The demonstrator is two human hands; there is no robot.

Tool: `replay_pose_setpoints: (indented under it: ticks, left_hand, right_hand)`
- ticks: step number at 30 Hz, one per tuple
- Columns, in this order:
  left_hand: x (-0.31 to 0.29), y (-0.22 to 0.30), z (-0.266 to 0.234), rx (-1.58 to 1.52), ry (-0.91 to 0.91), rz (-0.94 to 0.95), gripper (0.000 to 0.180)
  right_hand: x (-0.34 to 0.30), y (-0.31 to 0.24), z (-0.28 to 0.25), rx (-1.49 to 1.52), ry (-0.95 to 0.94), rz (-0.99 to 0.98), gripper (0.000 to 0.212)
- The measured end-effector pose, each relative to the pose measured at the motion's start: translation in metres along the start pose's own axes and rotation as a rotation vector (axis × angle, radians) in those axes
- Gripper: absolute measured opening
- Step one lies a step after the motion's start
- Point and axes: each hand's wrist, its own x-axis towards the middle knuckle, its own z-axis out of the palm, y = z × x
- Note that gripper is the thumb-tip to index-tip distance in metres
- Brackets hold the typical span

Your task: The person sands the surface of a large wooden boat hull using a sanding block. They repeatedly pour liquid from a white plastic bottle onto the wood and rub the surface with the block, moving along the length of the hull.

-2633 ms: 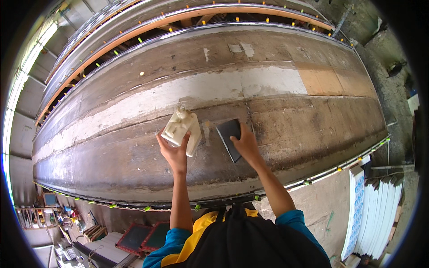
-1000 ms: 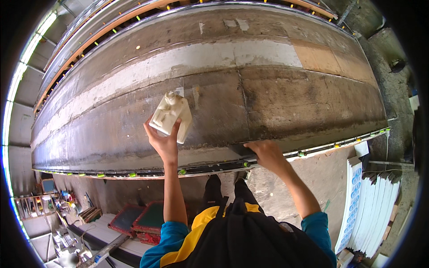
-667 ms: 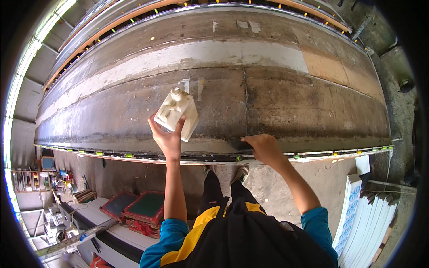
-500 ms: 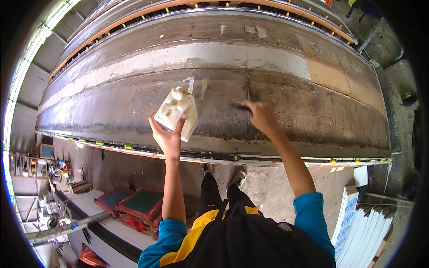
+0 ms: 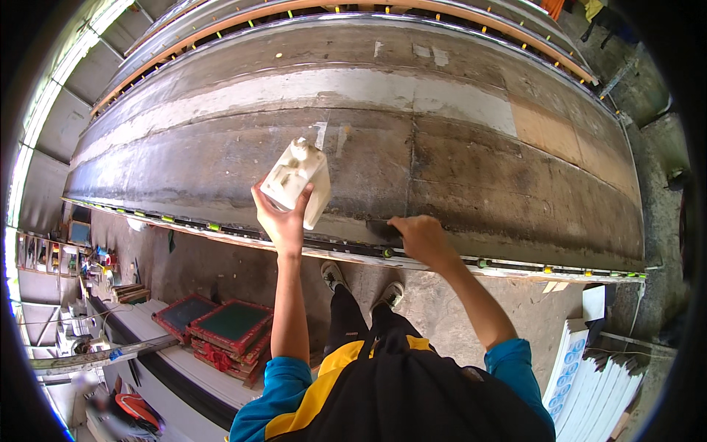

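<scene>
My left hand (image 5: 284, 230) is wrapped around the lower part of a whitish plastic jug (image 5: 302, 177), which is tilted and held above the long table (image 5: 486, 191). Around its neck the jug looks stained. My right hand (image 5: 426, 239) is closed on a dark, flat tool (image 5: 381, 229), perhaps a scraper or brush; its exact kind is blurred. The tool is at the table's near edge, against the brown, stained surface. A pale strip (image 5: 353, 85) runs lengthwise across the table beyond both hands.
A rail with green and yellow clips (image 5: 387, 253) lines the near edge. Framed screens, one green (image 5: 234, 329), are stacked at lower left on white boards. More white boards (image 5: 600, 398) stand at lower right. Another long table edge (image 5: 442, 9) lies beyond.
My right hand has drawn the dark tool from the middle of the table back to its near edge. My left hand still holds the jug in nearly the same place.
</scene>
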Motion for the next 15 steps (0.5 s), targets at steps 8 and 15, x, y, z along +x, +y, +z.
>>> replay_pose_setpoints:
  ticks: [8,15]
  left_hand:
    - [-0.006,-0.011,0.002,0.027,-0.004,-0.023,0.064]
    - [-0.006,-0.002,0.0,0.034,0.012,-0.04,0.063]
  right_hand:
    - [-0.012,0.021,0.006,-0.012,0.181,-0.112,0.029]
    - [0.043,0.032,-0.024,0.406,0.095,0.55,0.048]
